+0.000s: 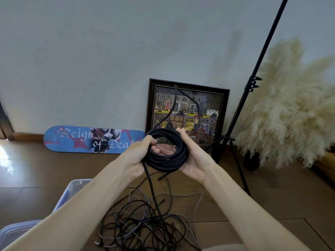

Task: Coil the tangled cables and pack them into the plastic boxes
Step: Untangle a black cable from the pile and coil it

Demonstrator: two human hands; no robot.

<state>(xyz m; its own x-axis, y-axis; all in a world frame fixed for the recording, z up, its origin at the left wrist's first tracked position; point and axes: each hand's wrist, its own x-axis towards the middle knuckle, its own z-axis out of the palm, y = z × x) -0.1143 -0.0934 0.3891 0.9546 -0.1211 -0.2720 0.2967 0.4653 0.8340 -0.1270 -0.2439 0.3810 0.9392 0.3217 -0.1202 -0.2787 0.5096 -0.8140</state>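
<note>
A thick black cable wound into a round coil [167, 160] is held up in front of me. My left hand [139, 154] pinches the coil's left side, thumb on top. My right hand [194, 158] cups its right side from behind, fingers over the top. One loose end of the cable arcs up above the coil [183, 95]; another stretch hangs down [152, 189] to a tangle of thin black and grey cables [145, 227] on the wooden floor. A clear plastic box [72, 191] stands at the lower left, partly hidden by my left forearm, and a second clear box [16, 230] shows at the bottom-left corner.
A blue skateboard deck [72, 140] and a framed picture [203, 113] lean against the wall ahead. A black tripod stand [241, 113] rises on the right, its legs spread on the floor. Pampas grass in a dark vase [290, 109] fills the right side.
</note>
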